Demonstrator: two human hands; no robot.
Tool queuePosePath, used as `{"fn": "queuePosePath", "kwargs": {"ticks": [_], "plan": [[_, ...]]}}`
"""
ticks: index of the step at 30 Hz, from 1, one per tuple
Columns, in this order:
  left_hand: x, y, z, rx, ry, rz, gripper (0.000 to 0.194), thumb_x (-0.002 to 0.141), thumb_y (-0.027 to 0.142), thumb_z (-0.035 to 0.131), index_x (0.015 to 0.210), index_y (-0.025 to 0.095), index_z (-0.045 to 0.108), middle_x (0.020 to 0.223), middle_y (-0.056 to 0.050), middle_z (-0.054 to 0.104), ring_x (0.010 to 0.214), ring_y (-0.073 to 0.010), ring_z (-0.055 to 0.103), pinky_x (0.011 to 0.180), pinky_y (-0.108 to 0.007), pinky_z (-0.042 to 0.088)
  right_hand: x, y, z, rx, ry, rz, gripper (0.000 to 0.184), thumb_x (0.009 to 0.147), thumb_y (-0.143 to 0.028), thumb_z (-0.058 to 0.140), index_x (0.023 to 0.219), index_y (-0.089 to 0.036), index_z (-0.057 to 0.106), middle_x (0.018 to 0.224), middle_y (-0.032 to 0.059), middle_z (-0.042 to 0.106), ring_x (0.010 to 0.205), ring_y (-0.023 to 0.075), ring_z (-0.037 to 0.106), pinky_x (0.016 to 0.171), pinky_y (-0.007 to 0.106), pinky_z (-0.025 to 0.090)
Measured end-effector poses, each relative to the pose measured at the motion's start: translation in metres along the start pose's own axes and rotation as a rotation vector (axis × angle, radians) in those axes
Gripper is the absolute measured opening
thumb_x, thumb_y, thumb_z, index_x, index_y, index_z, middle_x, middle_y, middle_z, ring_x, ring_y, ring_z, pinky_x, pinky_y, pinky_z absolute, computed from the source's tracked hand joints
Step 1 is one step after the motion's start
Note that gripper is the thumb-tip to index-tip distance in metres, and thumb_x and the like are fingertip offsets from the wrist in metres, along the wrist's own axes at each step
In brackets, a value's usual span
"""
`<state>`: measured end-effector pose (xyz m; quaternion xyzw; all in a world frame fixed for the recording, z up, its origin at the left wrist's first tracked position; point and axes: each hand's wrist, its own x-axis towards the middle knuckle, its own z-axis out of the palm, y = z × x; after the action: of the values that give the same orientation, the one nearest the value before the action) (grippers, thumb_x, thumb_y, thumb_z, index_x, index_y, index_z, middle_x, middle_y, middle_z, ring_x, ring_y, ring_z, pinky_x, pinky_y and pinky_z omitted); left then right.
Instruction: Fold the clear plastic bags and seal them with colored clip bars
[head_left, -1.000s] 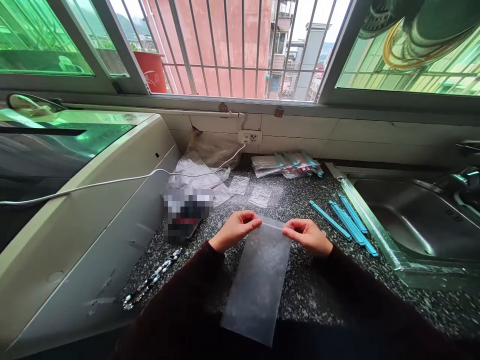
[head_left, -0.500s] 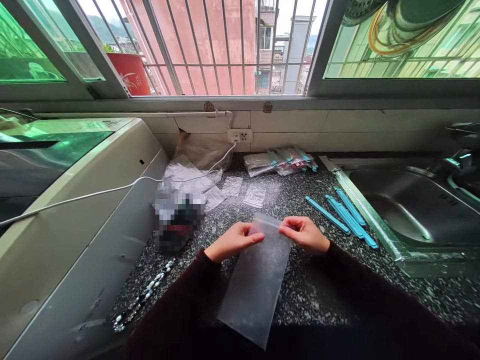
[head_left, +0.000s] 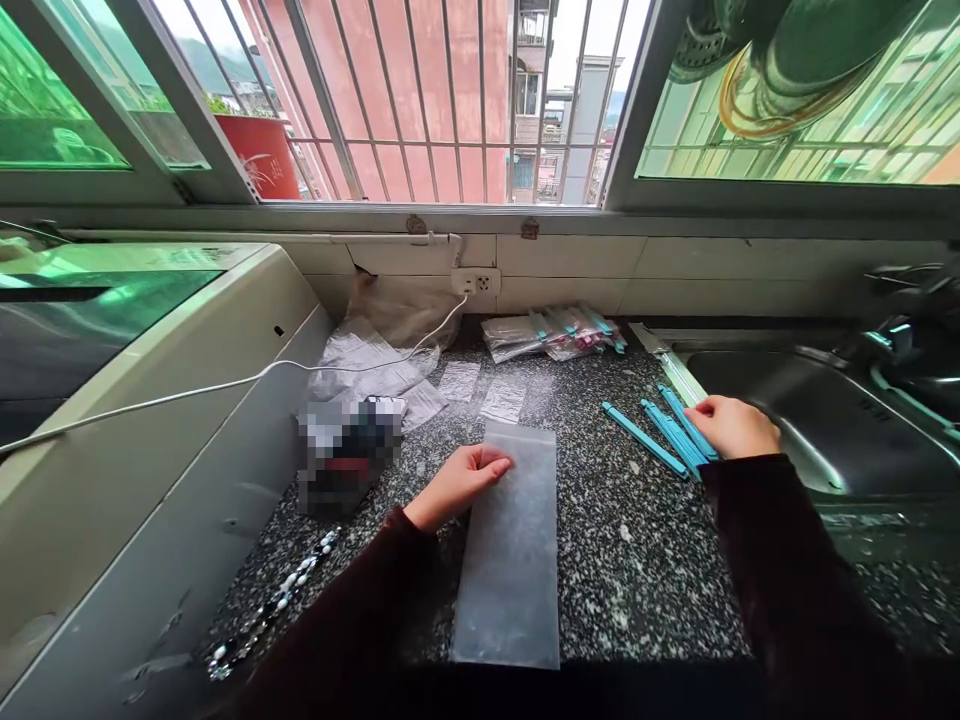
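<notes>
Left hand (head_left: 466, 482) pinches frosted bag (head_left: 514, 570); right hand (head_left: 736, 426) outstretched at blue strips (head_left: 672, 432).

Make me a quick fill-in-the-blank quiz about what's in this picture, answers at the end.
1. The left hand has its grip on the frosted bag nearer the ____ edge than the bottom one.
2. Of that bag and the blue strips, the right hand is at the ____.
3. The cable running to the wall socket is ____.
4. The sink lies on the picture's ____ side.

Missing words: top; blue strips; white; right.
</notes>
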<state>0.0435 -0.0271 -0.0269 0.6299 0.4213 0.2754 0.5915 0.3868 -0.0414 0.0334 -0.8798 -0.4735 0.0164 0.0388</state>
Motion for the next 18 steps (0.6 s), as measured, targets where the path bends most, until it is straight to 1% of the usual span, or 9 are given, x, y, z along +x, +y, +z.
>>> {"fn": "queuePosePath", "kwargs": {"ticks": [2,4,8,11,13,15,17,18], "plan": [[-0.001,0.001,0.001,-0.030,0.002,-0.011,0.036,0.065,0.045,0.062,0.073,0.009,0.063,0.060,0.000,0.054,0.057,-0.0104,0.042,0.054,-0.022,0.030,0.006,0.008,0.002,-0.018,-0.037,0.034,0.029,0.075,-0.040,0.055,0.082,-0.015,0.068,0.083,0.0174,0.066,0.075,0.0288,0.062,0.055,0.033,0.035],[-0.002,0.003,0.000,-0.061,0.023,-0.017,0.036,0.064,0.044,0.062,0.073,0.009,0.064,0.060,0.001,0.053,0.056,-0.0098,0.041,0.053,-0.022,0.029,0.010,0.011,0.007,-0.032,-0.063,0.039,0.031,0.074,-0.043,0.058,0.081,-0.014,0.067,0.083,0.0184,0.064,0.076,0.0296,0.061,0.056,0.035,0.036],[-0.003,0.005,-0.003,-0.099,0.081,-0.010,0.034,0.065,0.042,0.061,0.074,0.009,0.065,0.055,0.002,0.048,0.053,-0.0084,0.036,0.051,-0.021,0.025,0.016,0.010,0.017,-0.058,-0.102,0.069,0.032,0.070,-0.045,0.062,0.078,-0.015,0.066,0.084,0.0170,0.064,0.080,0.0310,0.061,0.059,0.036,0.037],[-0.002,0.005,-0.004,-0.131,0.078,-0.012,0.032,0.066,0.041,0.059,0.072,0.010,0.064,0.053,0.003,0.045,0.051,-0.0078,0.034,0.049,-0.021,0.023,0.021,0.013,0.023,-0.053,-0.124,0.067,0.028,0.069,-0.044,0.062,0.070,-0.017,0.064,0.080,0.0144,0.064,0.077,0.0284,0.061,0.058,0.035,0.038],[-0.002,0.005,-0.004,-0.146,0.073,-0.003,0.031,0.066,0.041,0.058,0.071,0.010,0.064,0.052,0.003,0.044,0.050,-0.0078,0.034,0.049,-0.022,0.023,0.024,0.016,0.025,-0.048,-0.105,0.080,0.025,0.066,-0.042,0.064,0.065,-0.018,0.063,0.076,0.0130,0.065,0.073,0.0266,0.061,0.057,0.033,0.038],[-0.003,0.007,-0.003,-0.155,0.074,0.011,0.031,0.066,0.040,0.057,0.070,0.010,0.063,0.051,0.004,0.043,0.050,-0.0081,0.035,0.049,-0.022,0.024,0.026,0.018,0.025,-0.028,-0.046,0.085,0.022,0.063,-0.041,0.065,0.061,-0.019,0.062,0.072,0.0118,0.065,0.068,0.0255,0.060,0.054,0.032,0.037],[-0.003,0.010,-0.003,-0.166,0.081,0.013,0.030,0.065,0.040,0.057,0.069,0.010,0.062,0.051,0.003,0.043,0.050,-0.0084,0.036,0.050,-0.022,0.025,0.023,0.015,0.023,0.045,0.043,0.024,0.021,0.063,-0.041,0.063,0.060,-0.019,0.061,0.067,0.0101,0.065,0.063,0.0237,0.059,0.052,0.031,0.036],[-0.003,0.011,-0.003,-0.173,0.086,0.010,0.030,0.065,0.039,0.057,0.069,0.010,0.062,0.051,0.003,0.044,0.050,-0.0085,0.036,0.050,-0.022,0.025,0.020,0.012,0.023,0.107,0.089,-0.031,0.021,0.064,-0.041,0.061,0.060,-0.020,0.061,0.065,0.0090,0.064,0.060,0.0224,0.058,0.051,0.030,0.036]]}}
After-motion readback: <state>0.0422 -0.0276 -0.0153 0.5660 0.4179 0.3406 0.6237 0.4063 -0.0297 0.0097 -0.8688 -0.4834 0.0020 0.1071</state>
